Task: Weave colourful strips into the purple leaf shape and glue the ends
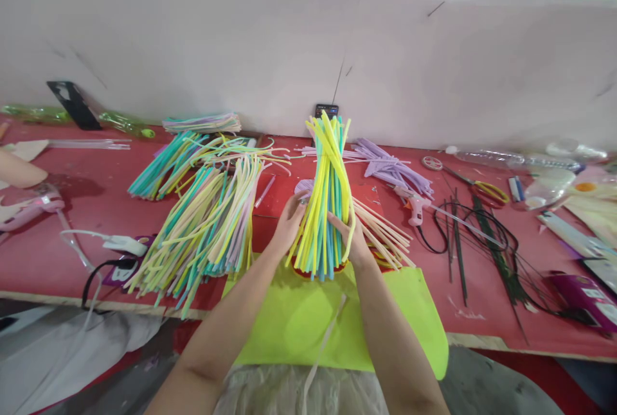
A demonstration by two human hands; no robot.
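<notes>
A bundle of yellow, mint and blue pipe cleaners [324, 209] stands almost upright in front of me, narrower in the middle and fanned at the lower end. My left hand [290, 217] is closed around its left side, fingers partly hidden behind it. From the right, my right hand [351, 234] grips the same bundle, the thumb lying across the stems. One yellow stem bows out over the right hand. Below lies a lime-green cloth [308, 331]. Peach pipe cleaners [383, 232] lie just right of my right hand, and a larger mixed-colour pile [202, 229] is at the left.
Purple pipe cleaners [395, 167] lie behind to the right. Further right are a pink glue gun [417, 209] with its black cord, scissors [482, 190] and dark stems [460, 254]. A phone [326, 109] leans on the white partition [241, 49]. Another person's arm [19, 171] shows at left.
</notes>
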